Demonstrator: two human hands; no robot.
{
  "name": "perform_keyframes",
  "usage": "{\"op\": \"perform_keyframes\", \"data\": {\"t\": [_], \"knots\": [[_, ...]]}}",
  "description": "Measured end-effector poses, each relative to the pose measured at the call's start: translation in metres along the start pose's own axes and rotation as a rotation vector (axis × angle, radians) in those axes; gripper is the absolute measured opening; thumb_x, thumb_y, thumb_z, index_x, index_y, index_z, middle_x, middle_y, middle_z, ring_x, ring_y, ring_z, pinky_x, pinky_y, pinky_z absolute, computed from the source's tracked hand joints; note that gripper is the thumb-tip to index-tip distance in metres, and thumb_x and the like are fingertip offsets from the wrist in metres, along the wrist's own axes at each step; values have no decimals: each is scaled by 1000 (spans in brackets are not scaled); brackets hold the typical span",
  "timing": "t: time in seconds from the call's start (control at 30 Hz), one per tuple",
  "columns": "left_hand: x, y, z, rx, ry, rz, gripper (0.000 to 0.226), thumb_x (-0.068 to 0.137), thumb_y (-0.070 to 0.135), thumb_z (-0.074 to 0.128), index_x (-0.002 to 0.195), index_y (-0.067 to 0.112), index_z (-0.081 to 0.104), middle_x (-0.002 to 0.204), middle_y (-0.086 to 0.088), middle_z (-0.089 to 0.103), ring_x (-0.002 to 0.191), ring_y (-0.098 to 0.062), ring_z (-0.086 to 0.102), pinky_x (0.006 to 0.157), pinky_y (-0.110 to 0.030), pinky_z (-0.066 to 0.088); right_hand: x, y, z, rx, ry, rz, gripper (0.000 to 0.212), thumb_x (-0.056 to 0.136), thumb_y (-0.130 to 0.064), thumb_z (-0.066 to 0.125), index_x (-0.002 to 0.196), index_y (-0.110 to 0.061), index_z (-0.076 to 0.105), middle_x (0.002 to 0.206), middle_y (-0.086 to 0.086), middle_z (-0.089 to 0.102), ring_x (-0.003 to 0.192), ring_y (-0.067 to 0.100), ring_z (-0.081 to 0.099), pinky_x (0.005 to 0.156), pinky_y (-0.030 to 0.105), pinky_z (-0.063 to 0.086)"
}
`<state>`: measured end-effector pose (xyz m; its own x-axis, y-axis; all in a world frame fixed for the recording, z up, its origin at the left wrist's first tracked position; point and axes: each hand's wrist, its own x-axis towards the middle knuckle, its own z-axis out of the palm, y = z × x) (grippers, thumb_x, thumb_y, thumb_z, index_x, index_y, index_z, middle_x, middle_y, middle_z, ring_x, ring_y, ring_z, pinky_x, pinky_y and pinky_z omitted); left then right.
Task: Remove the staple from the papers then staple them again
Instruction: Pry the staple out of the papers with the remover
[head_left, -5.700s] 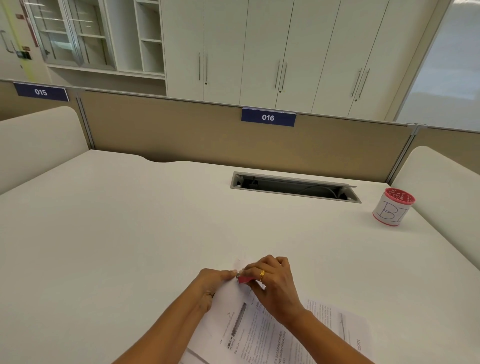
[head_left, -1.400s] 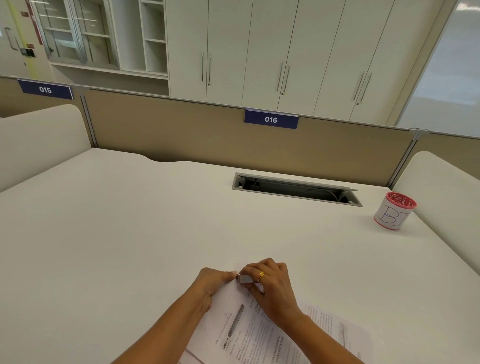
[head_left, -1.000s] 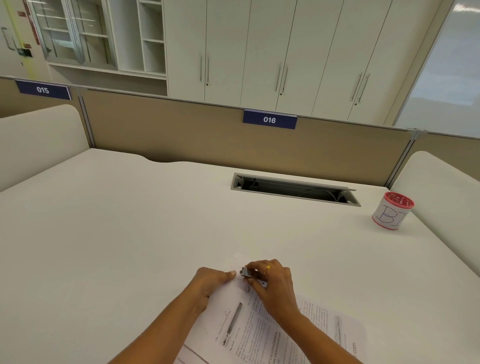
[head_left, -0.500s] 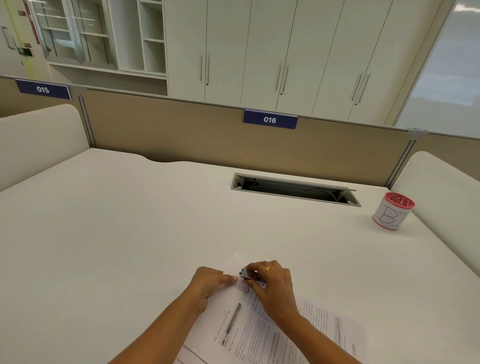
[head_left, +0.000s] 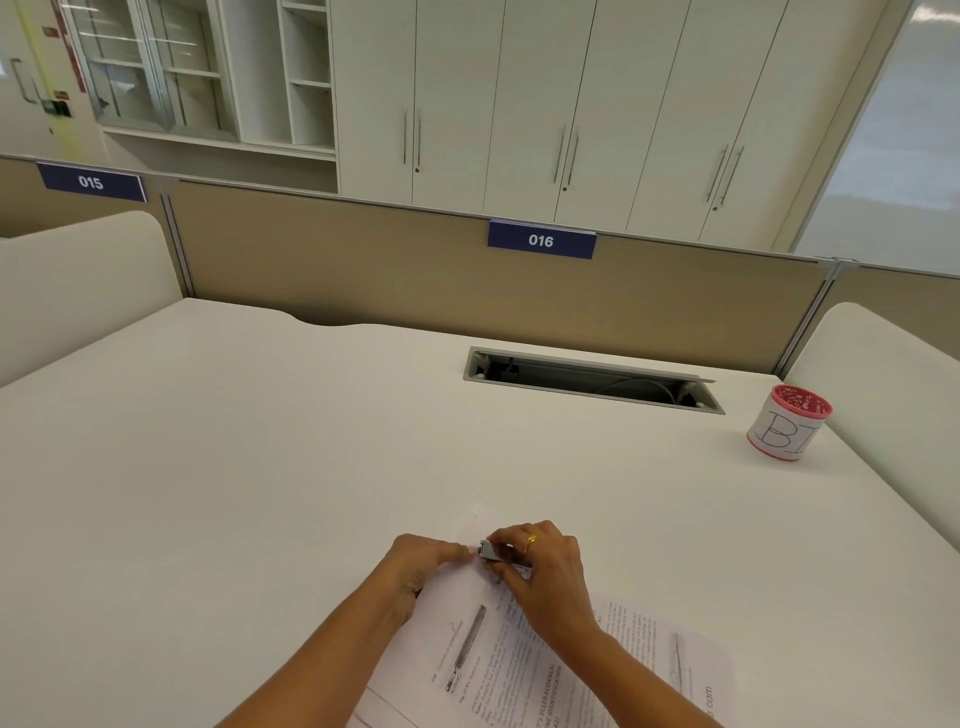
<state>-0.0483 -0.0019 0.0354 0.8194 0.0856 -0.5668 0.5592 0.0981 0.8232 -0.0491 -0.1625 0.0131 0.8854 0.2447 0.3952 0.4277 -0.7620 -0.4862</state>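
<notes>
Two hands: they meet at the top corner of the papers (head_left: 519, 670), low in the middle of the view, nearly touching each other.
Right hand (head_left: 543, 579): fingers curled round a small metal tool (head_left: 491, 551), a gold ring on one finger. The tool's grey nose pokes out toward the other hand.
Left hand (head_left: 415, 566): fingers bent, tips pinching the corner of the papers just beside the tool's nose.
Tool: hard and small, mostly covered by the fingers. I cannot tell whether it is a stapler or a staple remover.
Papers: printed sheets lying flat on the desk (head_left: 260, 467), running from the held corner down under both forearms.
Handling: the sheets are probably thin, light and floppy. They would likely slide on the smooth desk and tear at the corner if tugged hard. The safest hold seems to be right beside the staple, keeping the sheets pinned together and flat.
Staple: too small to see, so whether it is in or out cannot be told.
Cut off: the lower part of the papers runs past the bottom edge, and the number of sheets is unclear.
Farther out: a cable slot (head_left: 592, 382) is set in the desk. A red-rimmed cup (head_left: 787, 423) stands at the right, well apart from the hands.
Background: a tan partition (head_left: 363, 270) carries a blue sign (head_left: 541, 240) reading 016, with pale cupboards (head_left: 519, 104) behind it.
</notes>
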Motion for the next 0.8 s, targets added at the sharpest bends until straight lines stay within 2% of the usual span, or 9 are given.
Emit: {"op": "perform_keyframes", "data": {"t": [0.13,0.23,0.33,0.43,0.53,0.6,0.67,0.7,0.8], "knots": [[0,0,-2,-27,-10,-26,19,73,17,76,80,2,67,77,-15,69,64,-25,63,57,-28,52,0,1,-1,-3,-17,0,24,83,-30,64,107,-26,65,105,-13,66,100,7,52,84,21,27],[1,-2,-2,-21,-17,-13,20,72,13,77,84,-2,68,77,-17,69,62,-25,64,55,-27,52,0,1,-1,2,-30,6,24,84,-30,63,108,-27,64,106,-14,65,101,5,51,84,19,25],[1,-2,-2,3,-9,26,16,70,7,78,74,-1,64,71,-15,65,58,-23,60,55,-26,50,1,0,-3,12,-45,17,22,85,-30,62,107,-27,64,106,-13,65,96,3,52,85,18,27],[1,0,-2,34,12,55,20,68,7,80,65,3,60,66,-11,61,55,-21,57,52,-22,48,6,1,-7,85,-90,70,21,87,-29,60,108,-24,61,106,-11,66,89,2,54,87,21,38],[1,4,-2,72,26,93,35,68,7,80,54,10,47,56,-4,50,47,-15,49,42,-16,39,18,1,-17,159,-140,188,19,92,-28,53,109,-21,58,108,-8,64,92,3,57,79,16,43],[-1,8,-3,97,42,128,29,70,7,78,60,8,51,53,-1,56,45,-12,55,39,-15,41,27,2,-24,170,-179,270,23,95,-27,46,113,-17,55,111,-4,61,95,8,55,81,20,42],[-4,13,-2,146,27,170,17,72,9,77,68,2,61,57,-3,64,45,-11,60,42,-16,45,34,5,-31,235,-236,386,27,98,-26,39,116,-13,54,109,1,58,97,16,55,82,27,43],[-6,15,-2,181,24,193,14,73,10,76,73,1,65,63,-6,65,49,-14,61,45,-17,46,35,6,-34,319,-269,463,28,98,-27,37,115,-12,54,105,3,58,93,18,55,78,28,43],[-8,21,-1,267,45,265,16,75,13,75,82,0,69,72,-9,67,61,-20,62,55,-22,48,38,11,-41,485,-359,624,36,98,-30,36,108,-2,56,92,9,58,80,21,54,69,30,43]]}}
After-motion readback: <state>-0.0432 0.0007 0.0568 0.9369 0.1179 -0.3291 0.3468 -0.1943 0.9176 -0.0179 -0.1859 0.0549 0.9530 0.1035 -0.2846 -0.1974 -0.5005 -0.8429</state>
